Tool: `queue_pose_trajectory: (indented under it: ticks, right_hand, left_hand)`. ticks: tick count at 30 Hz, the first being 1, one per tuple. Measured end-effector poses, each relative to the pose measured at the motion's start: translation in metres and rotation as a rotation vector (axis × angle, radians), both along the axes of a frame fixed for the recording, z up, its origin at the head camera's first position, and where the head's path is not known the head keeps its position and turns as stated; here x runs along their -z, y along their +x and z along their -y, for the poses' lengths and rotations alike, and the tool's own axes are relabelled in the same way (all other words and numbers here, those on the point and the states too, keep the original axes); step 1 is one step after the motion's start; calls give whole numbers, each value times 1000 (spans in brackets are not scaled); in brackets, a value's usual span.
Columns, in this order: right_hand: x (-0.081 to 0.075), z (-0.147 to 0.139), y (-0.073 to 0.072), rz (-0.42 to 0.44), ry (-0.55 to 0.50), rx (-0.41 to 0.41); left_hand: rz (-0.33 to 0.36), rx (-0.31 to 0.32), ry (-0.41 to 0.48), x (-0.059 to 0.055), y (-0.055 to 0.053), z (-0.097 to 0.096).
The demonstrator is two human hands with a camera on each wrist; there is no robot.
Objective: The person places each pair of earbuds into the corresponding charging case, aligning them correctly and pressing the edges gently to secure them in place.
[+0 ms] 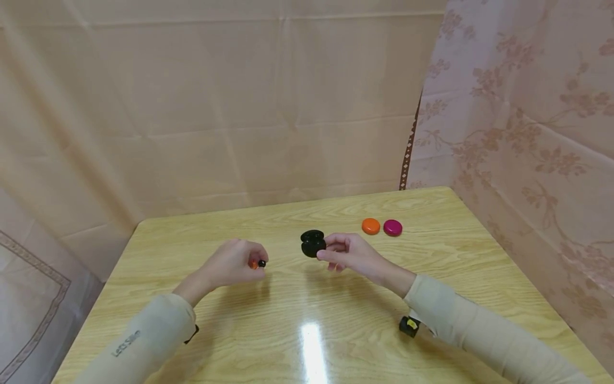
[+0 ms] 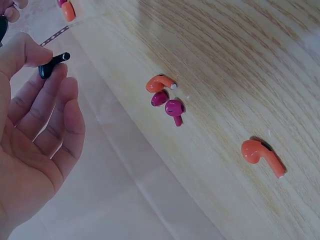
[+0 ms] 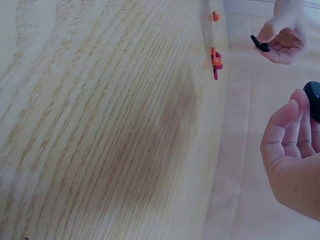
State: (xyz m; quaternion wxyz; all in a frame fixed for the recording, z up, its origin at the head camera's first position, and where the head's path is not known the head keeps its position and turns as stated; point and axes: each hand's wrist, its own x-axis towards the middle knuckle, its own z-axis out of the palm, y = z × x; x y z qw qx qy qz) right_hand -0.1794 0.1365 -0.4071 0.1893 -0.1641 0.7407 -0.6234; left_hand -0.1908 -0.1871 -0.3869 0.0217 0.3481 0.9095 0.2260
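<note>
Between its thumb and fingertips, my left hand pinches a black earbud, the stem pointing away from the palm in the left wrist view. My right hand grips a black earbud case by its side, above the middle of the table, with the lid raised. The case's inside is too dark to make out. Near the left hand, an orange earbud lies close against two magenta earbuds on the wood. Another orange earbud lies apart from them.
At the far right of the wooden table sit a round orange case and a round magenta case, side by side and closed. Beige cloth hangs behind the table, and floral cloth hangs on the right.
</note>
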Motion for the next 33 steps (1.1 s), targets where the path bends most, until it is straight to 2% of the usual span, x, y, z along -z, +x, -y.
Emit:
queue_pose_trajectory:
  ticks: [16, 23, 33]
  right_hand:
    - [3, 4, -1, 9, -5, -14]
    - [5, 3, -2, 15, 1, -15]
    - [3, 5, -3, 9, -9, -28]
  left_hand:
    - [-1, 6, 29, -2, 0, 0]
    - [5, 16, 23, 1, 0, -1]
    - [35, 17, 22, -5, 4, -2]
